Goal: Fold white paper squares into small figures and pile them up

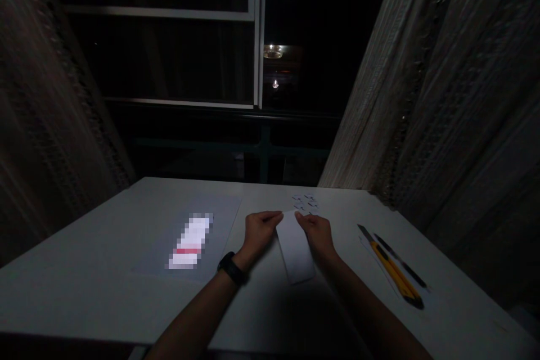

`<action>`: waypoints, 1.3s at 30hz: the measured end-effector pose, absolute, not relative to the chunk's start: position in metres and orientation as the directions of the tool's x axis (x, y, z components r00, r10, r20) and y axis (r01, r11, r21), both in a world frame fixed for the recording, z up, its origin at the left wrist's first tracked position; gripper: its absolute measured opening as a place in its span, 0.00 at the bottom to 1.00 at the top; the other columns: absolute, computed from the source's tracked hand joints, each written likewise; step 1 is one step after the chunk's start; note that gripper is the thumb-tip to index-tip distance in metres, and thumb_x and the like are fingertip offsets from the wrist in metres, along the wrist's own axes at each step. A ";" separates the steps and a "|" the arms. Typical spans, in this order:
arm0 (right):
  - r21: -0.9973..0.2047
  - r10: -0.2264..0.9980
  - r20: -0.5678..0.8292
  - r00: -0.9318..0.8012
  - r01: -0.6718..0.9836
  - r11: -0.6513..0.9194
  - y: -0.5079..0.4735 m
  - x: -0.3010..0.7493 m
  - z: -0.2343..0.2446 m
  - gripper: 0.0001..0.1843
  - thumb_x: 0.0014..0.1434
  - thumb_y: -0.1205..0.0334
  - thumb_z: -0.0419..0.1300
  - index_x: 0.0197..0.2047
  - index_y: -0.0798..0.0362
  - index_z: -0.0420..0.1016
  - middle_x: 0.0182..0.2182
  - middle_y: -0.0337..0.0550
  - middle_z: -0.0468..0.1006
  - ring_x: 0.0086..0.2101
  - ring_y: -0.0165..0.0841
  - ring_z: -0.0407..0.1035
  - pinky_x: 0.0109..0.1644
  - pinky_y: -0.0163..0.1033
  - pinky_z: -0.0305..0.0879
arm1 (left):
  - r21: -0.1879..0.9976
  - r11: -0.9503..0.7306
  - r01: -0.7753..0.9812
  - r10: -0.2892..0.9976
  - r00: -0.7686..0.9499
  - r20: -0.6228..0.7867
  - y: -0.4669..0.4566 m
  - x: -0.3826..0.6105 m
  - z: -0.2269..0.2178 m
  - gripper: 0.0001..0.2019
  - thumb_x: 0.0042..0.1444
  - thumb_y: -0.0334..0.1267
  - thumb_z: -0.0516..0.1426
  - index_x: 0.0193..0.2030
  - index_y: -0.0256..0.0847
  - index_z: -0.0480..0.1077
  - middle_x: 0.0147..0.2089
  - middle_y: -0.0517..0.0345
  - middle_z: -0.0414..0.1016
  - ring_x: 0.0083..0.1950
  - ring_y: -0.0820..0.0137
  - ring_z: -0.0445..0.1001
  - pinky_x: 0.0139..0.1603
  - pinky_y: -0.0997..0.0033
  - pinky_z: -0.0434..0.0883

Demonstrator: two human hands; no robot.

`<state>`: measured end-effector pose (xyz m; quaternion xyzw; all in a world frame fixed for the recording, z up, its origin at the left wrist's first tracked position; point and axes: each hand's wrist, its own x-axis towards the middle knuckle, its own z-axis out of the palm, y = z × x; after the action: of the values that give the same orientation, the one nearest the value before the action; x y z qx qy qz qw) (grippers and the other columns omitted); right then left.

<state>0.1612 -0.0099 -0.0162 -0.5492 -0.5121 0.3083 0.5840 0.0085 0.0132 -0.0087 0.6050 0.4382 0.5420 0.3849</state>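
A narrow white strip of folded paper point(296, 250) hangs between my hands, its lower end toward me. My left hand point(260, 232), with a dark watch point(233, 268) on the wrist, pinches its upper left corner. At the upper right corner my right hand point(317, 232) pinches the same paper with thumb and fingers. Just beyond the hands lie several small paper pieces with dark marks point(312, 204), partly hidden by them. To the right of my right hand rests a yellow utility knife point(390, 270) with its blade out, beside a dark pen point(400, 260).
On the left of the white table point(105, 247) a lit phone point(192, 241), its screen blurred out, lies on a large sheet of paper point(225, 219). Curtains point(375, 79) hang on both sides of a dark window point(169, 62) behind the table.
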 end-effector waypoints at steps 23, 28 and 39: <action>-0.963 0.941 0.218 0.260 0.215 0.164 -0.012 0.159 -0.016 0.22 0.40 0.45 0.61 0.13 0.57 0.70 0.12 0.38 0.67 0.17 0.27 0.59 0.22 0.33 0.53 | 0.970 -0.234 -0.067 0.971 -0.060 0.230 0.024 0.000 -0.007 0.16 0.39 0.42 0.63 0.33 0.32 0.75 0.32 0.48 0.77 0.32 0.65 0.74 0.32 0.69 0.70; -0.989 0.951 0.143 0.273 0.076 0.127 -0.009 0.161 -0.018 0.22 0.38 0.44 0.62 0.14 0.57 0.70 0.11 0.38 0.67 0.15 0.27 0.58 0.19 0.33 0.52 | 0.941 -0.127 -0.313 0.981 0.100 0.165 0.021 0.000 -0.003 0.21 0.44 0.49 0.59 0.36 0.29 0.73 0.31 0.47 0.76 0.30 0.67 0.74 0.32 0.68 0.72; -0.985 0.909 0.164 0.384 0.013 0.172 0.000 0.167 -0.027 0.22 0.40 0.44 0.62 0.19 0.59 0.73 0.15 0.42 0.72 0.17 0.31 0.63 0.21 0.35 0.57 | 0.974 -0.036 -0.222 0.950 0.294 0.102 0.021 0.009 -0.013 0.20 0.41 0.48 0.61 0.27 0.27 0.73 0.25 0.44 0.75 0.25 0.66 0.74 0.28 0.68 0.71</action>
<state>0.1668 0.0004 -0.0273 -0.5379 -0.4283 0.3529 0.6346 0.0092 0.0212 -0.0134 0.5313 0.3427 0.4856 0.6037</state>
